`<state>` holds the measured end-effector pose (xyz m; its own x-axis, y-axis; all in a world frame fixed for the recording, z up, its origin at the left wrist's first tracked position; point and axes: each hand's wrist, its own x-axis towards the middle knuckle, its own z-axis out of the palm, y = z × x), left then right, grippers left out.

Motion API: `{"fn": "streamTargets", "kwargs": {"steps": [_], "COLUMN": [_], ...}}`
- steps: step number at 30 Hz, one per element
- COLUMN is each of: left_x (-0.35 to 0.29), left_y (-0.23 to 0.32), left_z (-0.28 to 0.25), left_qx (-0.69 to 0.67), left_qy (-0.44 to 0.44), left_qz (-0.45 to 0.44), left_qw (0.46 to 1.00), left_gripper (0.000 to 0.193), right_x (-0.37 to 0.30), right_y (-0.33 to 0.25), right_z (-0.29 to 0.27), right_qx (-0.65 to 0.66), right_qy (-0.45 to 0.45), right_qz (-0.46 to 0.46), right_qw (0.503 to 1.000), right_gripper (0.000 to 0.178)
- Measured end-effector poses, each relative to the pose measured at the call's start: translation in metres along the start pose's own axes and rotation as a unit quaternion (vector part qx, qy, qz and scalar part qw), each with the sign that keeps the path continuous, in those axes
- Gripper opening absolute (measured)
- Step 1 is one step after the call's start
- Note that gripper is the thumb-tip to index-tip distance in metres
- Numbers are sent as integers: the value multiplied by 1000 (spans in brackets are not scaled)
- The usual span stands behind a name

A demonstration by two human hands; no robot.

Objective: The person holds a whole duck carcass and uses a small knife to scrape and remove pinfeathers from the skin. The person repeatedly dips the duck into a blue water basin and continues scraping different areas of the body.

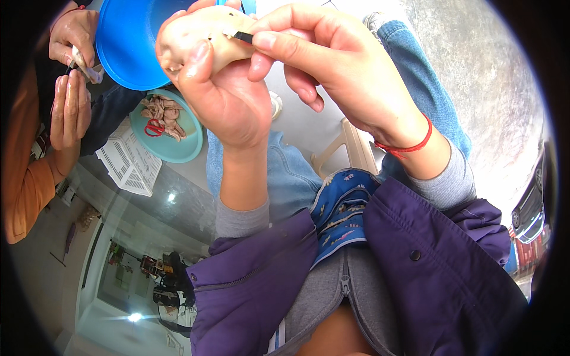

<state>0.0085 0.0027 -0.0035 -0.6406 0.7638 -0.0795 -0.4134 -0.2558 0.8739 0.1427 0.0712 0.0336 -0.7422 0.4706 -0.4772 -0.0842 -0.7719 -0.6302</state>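
My left hand (228,104) holds up a pale, rounded piece of raw meat with smooth skin (193,35), its thumb pressed along the near side. A few dark specks dot that skin. In my right hand (338,65), thumb and forefinger pinch a small black tool (243,37), whose tip touches the skin at the right of the piece. Most of the tool is hidden by the fingers, so I cannot make out its kind. The other right fingers curl loosely below. Behind the meat is a large blue basin (122,56).
A teal basin (195,145) holds pale meat scraps (171,113) and red-handled scissors (154,127). Beside it is a white plastic basket (130,163). At left, a co-worker's hands (71,104) work on another pale piece. A beige stool (356,148) stands beyond my lap.
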Motion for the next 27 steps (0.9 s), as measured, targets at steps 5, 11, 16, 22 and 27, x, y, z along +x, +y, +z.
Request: {"fn": "streamTargets", "kwargs": {"steps": [5, 11, 16, 22, 27], "left_x": [-1, -2, 0, 0, 0], "left_y": [-1, 0, 0, 1, 2], "left_z": [1, 0, -2, -3, -3], "left_qx": [0, -12, -29, -39, -33], "left_qy": [5, 8, 14, 16, 15], "left_qz": [-8, -22, -30, -36, -34], "left_qw": [1000, 1000, 999, 998, 999], "left_gripper": [43, 44, 43, 42, 42], "right_x": [7, 8, 7, 7, 0], "right_y": [10, 15, 17, 10, 2], "right_z": [1, 1, 1, 0, 1], "right_qx": [-37, 3, 4, 15, 22], "right_qy": [8, 7, 11, -4, 5], "right_qz": [-40, -46, -50, -29, 25], "right_qw": [998, 999, 999, 999, 999], "right_gripper": [20, 18, 17, 17, 19]}}
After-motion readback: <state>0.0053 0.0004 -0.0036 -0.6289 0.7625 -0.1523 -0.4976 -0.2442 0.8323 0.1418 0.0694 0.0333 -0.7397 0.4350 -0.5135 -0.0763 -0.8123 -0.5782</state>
